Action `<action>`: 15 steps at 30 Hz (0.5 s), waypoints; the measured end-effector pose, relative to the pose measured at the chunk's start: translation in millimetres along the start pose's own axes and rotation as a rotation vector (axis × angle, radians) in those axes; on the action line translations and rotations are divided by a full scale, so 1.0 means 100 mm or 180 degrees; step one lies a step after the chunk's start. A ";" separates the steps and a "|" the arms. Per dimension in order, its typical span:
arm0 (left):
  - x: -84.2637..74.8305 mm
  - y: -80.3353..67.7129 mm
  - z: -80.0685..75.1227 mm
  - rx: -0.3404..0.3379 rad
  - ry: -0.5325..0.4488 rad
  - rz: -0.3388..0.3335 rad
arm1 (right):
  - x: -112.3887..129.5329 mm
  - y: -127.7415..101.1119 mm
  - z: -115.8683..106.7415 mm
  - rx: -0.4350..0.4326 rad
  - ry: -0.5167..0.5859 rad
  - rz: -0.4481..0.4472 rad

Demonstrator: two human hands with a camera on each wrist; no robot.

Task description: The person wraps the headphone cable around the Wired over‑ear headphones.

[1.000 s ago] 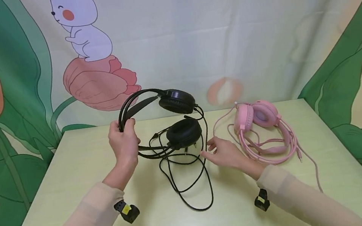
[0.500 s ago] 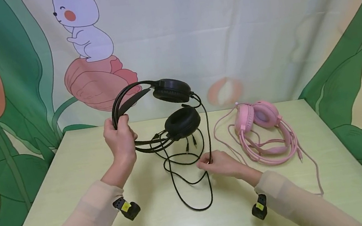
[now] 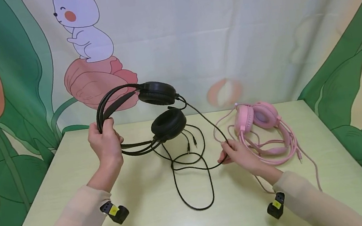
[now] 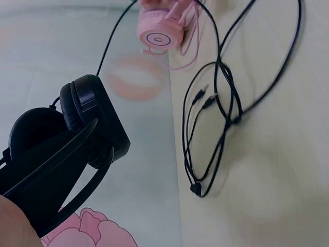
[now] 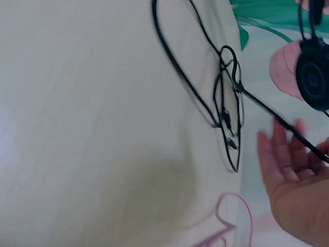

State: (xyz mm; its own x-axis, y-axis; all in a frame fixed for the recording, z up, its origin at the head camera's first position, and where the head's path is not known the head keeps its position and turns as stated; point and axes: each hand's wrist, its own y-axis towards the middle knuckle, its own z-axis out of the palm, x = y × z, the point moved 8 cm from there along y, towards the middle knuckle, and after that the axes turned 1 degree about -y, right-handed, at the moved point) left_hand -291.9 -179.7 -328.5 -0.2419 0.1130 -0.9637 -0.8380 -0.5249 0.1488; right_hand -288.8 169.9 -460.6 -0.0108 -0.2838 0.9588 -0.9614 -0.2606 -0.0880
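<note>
My left hand (image 3: 107, 134) grips the headband of a black headset (image 3: 159, 93) and holds it above the pale green table (image 3: 72, 177), ear cups pointing right. In the left wrist view the headset (image 4: 90, 121) fills the lower left. Its black cable (image 3: 194, 187) runs from the upper ear cup down to my right hand (image 3: 228, 152), which pinches it just above the table. The remaining cable lies in loops, with two small plugs (image 3: 191, 142) hanging free. The right wrist view shows the cable (image 5: 277, 121) crossing the fingers (image 5: 280, 149) of that hand.
A pink headset (image 3: 260, 117) with its tangled pink cable (image 3: 311, 166) lies on the table right behind my right hand. A curtain printed with leaves and a rabbit (image 3: 83, 22) hangs behind the table's far edge.
My left hand carried the black headset to the left. My right hand took hold of the cable and drew it to the right, toward the pink headset, pulling that stretch taut.
</note>
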 end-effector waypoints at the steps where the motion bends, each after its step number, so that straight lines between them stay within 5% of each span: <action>1: 0.01 0.01 -0.02 -0.0030 0.0033 -0.0011 | 0.02 0.00 -0.04 -0.0043 0.0130 -0.0003; 6: 0.05 0.03 -0.12 -0.0128 0.0135 -0.0092 | 0.21 -0.04 -0.19 -0.0088 0.0261 -0.0258; 15: 0.08 0.08 -0.23 -0.0244 0.0439 -0.0126 | 0.89 -0.27 -0.34 0.0077 -0.0642 -0.0733</action>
State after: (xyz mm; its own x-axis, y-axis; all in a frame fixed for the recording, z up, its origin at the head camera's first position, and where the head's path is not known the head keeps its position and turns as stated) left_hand -289.0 -201.9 -339.9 -0.1355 0.0207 -0.9906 -0.8045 -0.5858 0.0978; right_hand -273.5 182.8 -363.6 0.2636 -0.3916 0.8816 -0.9254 -0.3605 0.1166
